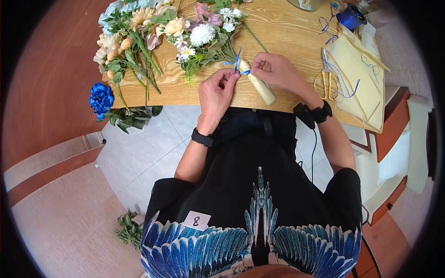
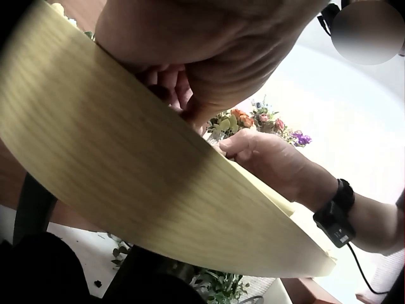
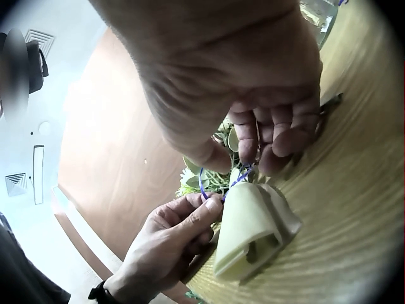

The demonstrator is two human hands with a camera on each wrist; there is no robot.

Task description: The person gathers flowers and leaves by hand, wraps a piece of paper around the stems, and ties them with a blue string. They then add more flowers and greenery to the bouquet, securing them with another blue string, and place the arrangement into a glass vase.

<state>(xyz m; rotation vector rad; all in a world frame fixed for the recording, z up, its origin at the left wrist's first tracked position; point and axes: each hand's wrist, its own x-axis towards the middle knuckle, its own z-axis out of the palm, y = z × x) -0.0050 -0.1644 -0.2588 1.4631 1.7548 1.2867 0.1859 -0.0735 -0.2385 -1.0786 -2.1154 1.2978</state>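
Observation:
A bouquet of artificial flowers point(image 1: 202, 34) lies on the table, its lower stems wrapped in cream paper point(image 1: 263, 90). Thin blue ribbon point(image 3: 239, 179) crosses the neck of this wrap. On its left side my left hand point(image 1: 217, 92) pinches the ribbon between thumb and index finger, and one ribbon end stands up above the fingertips. My right hand point(image 1: 279, 72) is at the opposite side, thumb and forefinger closed at the other stretch of ribbon. In the right wrist view the wrap's open lower end faces the camera. The left wrist view mostly hides the ribbon behind the table edge point(image 2: 126, 152).
More artificial flowers point(image 1: 139, 18) lie at the left, with a blue flower point(image 1: 101, 101) at the table's edge. To the right are gold-handled scissors point(image 1: 326, 83), cream paper sheets point(image 1: 359, 78) and a blue ribbon spool point(image 1: 351, 18). A glass jar point(image 1: 306, 3) stands at the back.

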